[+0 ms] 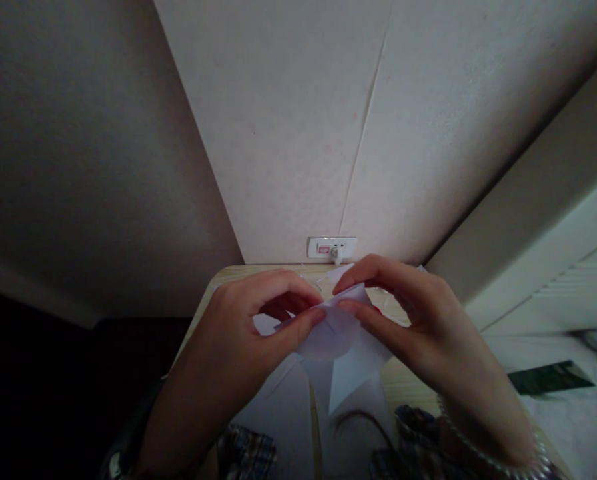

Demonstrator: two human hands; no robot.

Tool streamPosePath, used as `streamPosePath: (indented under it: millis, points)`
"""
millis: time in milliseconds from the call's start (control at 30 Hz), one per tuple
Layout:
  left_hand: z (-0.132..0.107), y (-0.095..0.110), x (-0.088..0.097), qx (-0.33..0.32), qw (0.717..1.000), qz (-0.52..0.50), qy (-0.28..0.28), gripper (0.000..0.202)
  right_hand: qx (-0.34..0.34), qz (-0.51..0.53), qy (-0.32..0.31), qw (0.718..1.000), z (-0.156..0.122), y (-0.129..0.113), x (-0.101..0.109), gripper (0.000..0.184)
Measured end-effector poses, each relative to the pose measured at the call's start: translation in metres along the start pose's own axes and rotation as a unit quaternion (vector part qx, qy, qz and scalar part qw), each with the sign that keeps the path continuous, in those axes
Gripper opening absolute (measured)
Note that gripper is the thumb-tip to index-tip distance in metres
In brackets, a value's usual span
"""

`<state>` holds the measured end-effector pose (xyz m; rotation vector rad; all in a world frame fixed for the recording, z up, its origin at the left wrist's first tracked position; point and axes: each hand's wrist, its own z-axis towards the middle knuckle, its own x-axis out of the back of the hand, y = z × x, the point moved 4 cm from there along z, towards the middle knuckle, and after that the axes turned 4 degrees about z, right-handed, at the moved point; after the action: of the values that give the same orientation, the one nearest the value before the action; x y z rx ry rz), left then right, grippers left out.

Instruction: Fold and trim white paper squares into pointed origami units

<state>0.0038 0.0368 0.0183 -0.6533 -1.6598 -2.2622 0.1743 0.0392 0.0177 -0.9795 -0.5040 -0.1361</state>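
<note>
Between my two hands is a piece of folded white paper point(358, 363), raised over a small wooden table point(403, 390). Its lower part comes to a point, with a crease running down it. My left hand point(273, 313) pinches the upper left edge between thumb and fingers. On the other side, my right hand point(403, 307) grips the upper right edge, thumb in front and index finger behind. Flat white sheets point(283, 420) lie on the table below the folded paper. A bit of red shows behind my right thumb, too hidden to name.
A wall socket point(332, 247) with a plug in it sits just above the table's far edge. A pale cabinet point(543, 253) stands to the right. Below it, a dark green flat item point(551, 379) lies on a white surface. Dark floor shows at lower left.
</note>
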Motion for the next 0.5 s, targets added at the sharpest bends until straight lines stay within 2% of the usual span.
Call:
streamPosePath:
  millis: [100, 233, 500]
  points:
    - [0.0006, -0.0016, 0.0007, 0.005, 1.0, -0.009, 0.017, 0.007, -0.003, 0.018, -0.005, 1.0, -0.0013, 0.0011, 0.0008, 0.003]
    - [0.0007, -0.0023, 0.0036, 0.005, 0.998, -0.035, 0.046, 0.012, 0.035, 0.041, -0.02, 0.998, -0.0027, -0.0019, 0.0034, 0.01]
    - [0.0004, 0.0011, 0.0033, 0.01, 0.993, -0.114, 0.028, 0.026, 0.088, 0.008, -0.088, 0.992, -0.0018, -0.0072, 0.0025, 0.016]
